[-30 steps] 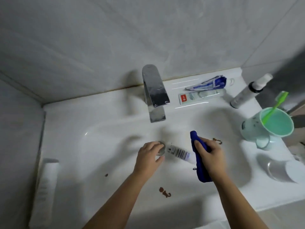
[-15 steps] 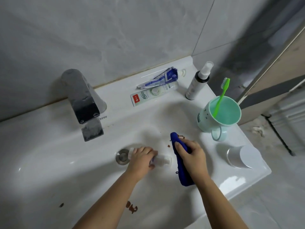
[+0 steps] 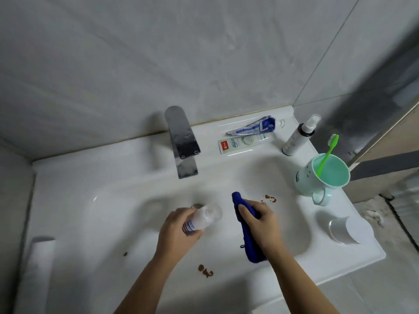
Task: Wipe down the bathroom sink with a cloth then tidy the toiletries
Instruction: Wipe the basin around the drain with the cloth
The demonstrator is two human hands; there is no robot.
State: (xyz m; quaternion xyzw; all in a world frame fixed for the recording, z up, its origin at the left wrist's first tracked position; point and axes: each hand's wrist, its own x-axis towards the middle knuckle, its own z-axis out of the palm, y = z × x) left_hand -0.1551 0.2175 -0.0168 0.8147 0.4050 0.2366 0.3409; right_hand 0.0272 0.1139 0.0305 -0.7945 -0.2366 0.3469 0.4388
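Over the sink (image 3: 113, 200): my left grip (image 3: 179, 232) clamped round small bottle (image 3: 204, 219) above the drain (image 3: 196, 205); right grip (image 3: 260, 220) clamped on blue cloth (image 3: 251, 248). Brown stains (image 3: 205, 270) unwiped, toothpaste tubes (image 3: 243, 142) untidied; I judge wiping barely begun.
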